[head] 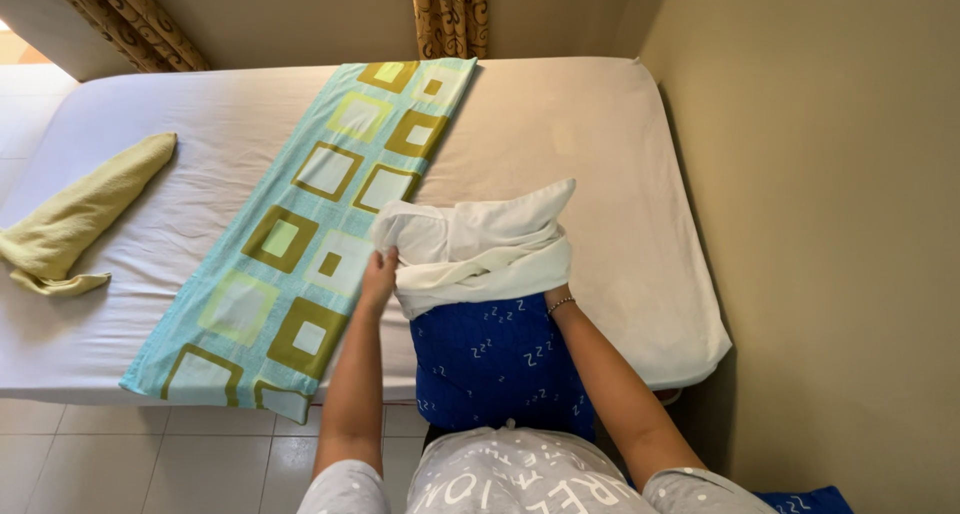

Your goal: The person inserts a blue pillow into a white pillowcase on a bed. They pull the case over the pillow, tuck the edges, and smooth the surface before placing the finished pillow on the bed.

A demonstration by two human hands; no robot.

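A bed [560, 124] with a plain white fitted sheet fills most of the view, pushed close against a tan wall [830, 224] on the right, with patterned gold curtains [450, 14] hanging behind its head. Across the mattress, running at a slant from the far edge to the near edge, lies a long turquoise cloth [310, 244] printed with olive and white squares; its near end droops over the side of the bed toward the tiled floor [150, 454]. Well apart from it, near the left edge of the mattress, sits a crumpled yellow-green towel [80, 214]. At the near edge, just right of the turquoise cloth, a blue pillow [495, 359] stands upright against the person's body, and a white pillowcase [480, 244] is bunched over its top end, covering only the upper part. The left hand [378, 272] grips the left edge of the pillowcase, fingers curled closed into the fabric. The right hand [556, 296] is mostly hidden under the pillowcase's right edge, a thin bracelet showing at the wrist; it seems to hold the fabric there, though its fingers cannot be seen.
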